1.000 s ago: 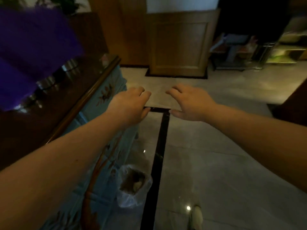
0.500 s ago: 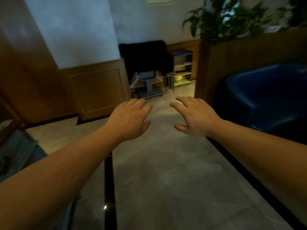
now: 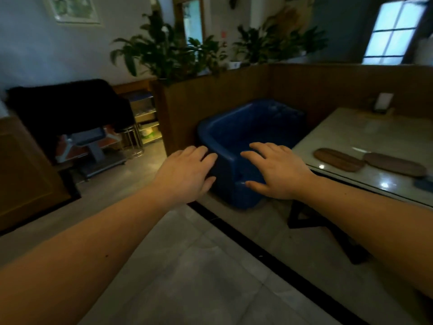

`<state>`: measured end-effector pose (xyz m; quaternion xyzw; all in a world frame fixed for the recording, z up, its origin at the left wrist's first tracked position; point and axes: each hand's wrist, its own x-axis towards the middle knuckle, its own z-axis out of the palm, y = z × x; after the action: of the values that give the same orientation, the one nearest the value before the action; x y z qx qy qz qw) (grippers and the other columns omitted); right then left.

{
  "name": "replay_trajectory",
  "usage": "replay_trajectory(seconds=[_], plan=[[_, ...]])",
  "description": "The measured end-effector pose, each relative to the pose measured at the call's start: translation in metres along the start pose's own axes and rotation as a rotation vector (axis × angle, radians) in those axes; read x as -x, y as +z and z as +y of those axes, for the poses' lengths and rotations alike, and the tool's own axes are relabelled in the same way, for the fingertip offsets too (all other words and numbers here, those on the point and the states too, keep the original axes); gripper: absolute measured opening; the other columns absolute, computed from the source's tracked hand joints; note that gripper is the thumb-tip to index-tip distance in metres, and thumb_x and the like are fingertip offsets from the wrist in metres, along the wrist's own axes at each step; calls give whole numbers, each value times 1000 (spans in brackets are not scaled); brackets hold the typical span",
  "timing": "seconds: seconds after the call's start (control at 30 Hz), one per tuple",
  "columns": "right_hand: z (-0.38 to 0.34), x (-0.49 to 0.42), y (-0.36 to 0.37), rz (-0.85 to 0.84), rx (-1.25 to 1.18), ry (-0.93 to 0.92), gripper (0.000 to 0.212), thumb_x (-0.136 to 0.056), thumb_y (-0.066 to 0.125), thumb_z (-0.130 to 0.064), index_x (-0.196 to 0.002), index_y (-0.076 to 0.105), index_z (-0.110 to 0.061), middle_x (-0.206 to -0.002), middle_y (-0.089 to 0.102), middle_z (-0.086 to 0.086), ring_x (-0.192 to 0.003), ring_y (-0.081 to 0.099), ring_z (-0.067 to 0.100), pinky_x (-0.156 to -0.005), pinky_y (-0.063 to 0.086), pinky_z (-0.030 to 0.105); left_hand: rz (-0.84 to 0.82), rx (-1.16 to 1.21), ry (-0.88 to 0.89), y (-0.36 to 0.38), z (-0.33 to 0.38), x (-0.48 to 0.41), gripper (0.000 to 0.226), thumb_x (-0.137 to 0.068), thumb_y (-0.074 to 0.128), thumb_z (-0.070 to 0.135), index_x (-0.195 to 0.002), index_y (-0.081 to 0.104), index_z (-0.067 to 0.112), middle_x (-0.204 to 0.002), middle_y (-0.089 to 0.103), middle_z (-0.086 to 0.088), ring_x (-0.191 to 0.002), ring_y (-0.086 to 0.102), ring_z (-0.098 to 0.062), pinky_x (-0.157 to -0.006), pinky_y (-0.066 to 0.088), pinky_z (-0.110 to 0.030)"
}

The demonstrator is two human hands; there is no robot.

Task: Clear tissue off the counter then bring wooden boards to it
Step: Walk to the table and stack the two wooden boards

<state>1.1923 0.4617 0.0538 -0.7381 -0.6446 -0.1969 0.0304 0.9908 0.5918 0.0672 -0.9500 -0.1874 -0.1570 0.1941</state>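
Two oval wooden boards lie side by side on a pale glossy table (image 3: 351, 134) at the right: the lighter board (image 3: 338, 159) is nearer me, the darker board (image 3: 394, 164) is to its right. My left hand (image 3: 187, 171) and my right hand (image 3: 277, 170) are stretched out in front of me at mid-frame, palms down, fingers apart, holding nothing. Both hands hover in the air to the left of the table, well short of the boards. No tissue and no counter are in view.
A blue moulded seat (image 3: 248, 127) stands on the floor behind my hands, against a wooden partition (image 3: 210, 104) topped with plants. The table rests on a black frame (image 3: 304, 221). A dark chair (image 3: 70, 109) and shelves stand at the left. Grey tiled floor lies ahead.
The view has swung right, away from the dark-topped blue counter and the bag on the floor. The blue seat and the table with the boards have come into sight. Both hands stay open.
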Motion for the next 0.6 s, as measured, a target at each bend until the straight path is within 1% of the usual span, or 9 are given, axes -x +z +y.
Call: replay_trajectory(seconds=[0.17,0.3,0.37,0.6], plan=[[78,13,24,-38,38,149,76,-82,46,-66,-145,26,-28,-153,33,9,-134,34,29,-104,35,46,53,77,126,31,34,-88,56,-85,48,51,-132,38,21,-135,51,-8,-118,50,-26,-92,46,-42],[114,22,52,-95,25,248,75,-82,44,-66,-144,27,-28,-150,37,10,-131,38,30,-102,37,47,95,189,177,59,45,-144,57,-88,45,50,-135,37,19,-140,47,-8,-124,45,-25,-96,47,-43],[136,21,63,-113,21,311,73,-81,44,-65,-143,29,-29,-149,38,10,-132,38,29,-102,38,48,118,221,216,74,47,-178,57,-88,45,50,-136,37,18,-140,46,-8,-125,45,-24,-95,47,-43],[224,-14,74,-64,69,591,68,-80,46,-66,-137,30,-34,-145,42,5,-128,43,28,-98,42,49,169,270,380,118,45,-301,56,-88,48,49,-134,39,18,-137,48,-7,-120,47,-24,-89,49,-41]])
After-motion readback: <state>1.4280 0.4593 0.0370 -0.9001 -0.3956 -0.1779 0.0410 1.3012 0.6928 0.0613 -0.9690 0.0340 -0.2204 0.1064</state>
